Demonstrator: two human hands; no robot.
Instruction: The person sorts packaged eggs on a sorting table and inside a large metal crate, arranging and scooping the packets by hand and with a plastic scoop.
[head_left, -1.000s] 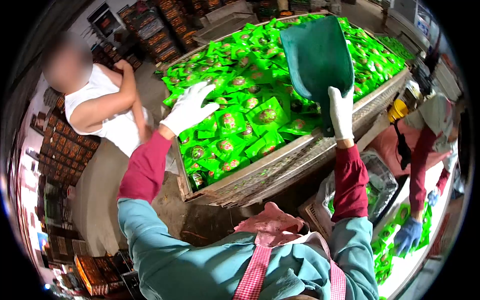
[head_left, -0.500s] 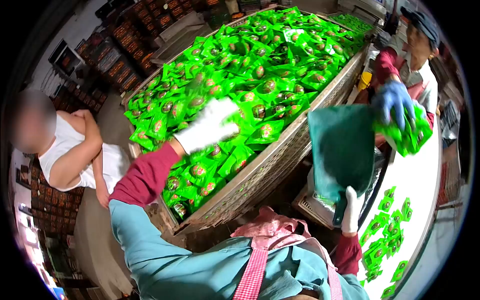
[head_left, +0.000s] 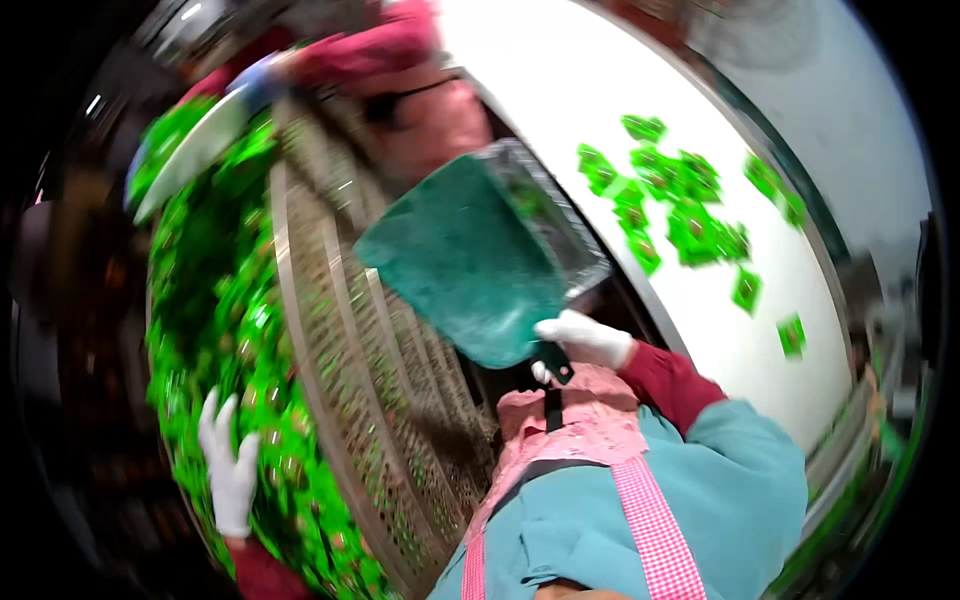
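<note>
Your right hand [head_left: 588, 338] grips the green scoop [head_left: 465, 260]; your left hand [head_left: 232, 470], spread wide, is over green packets [head_left: 298, 475] that are too blurred to read

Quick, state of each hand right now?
Left hand: open, over the green packets; can't tell if touching.
Right hand: closed, holding the scoop by its handle.

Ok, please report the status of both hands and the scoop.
Right hand gripping green scoop by handle, visible face bare. Left hand open over green packets, contact unclear. Scoop partly hides lined box.
</note>
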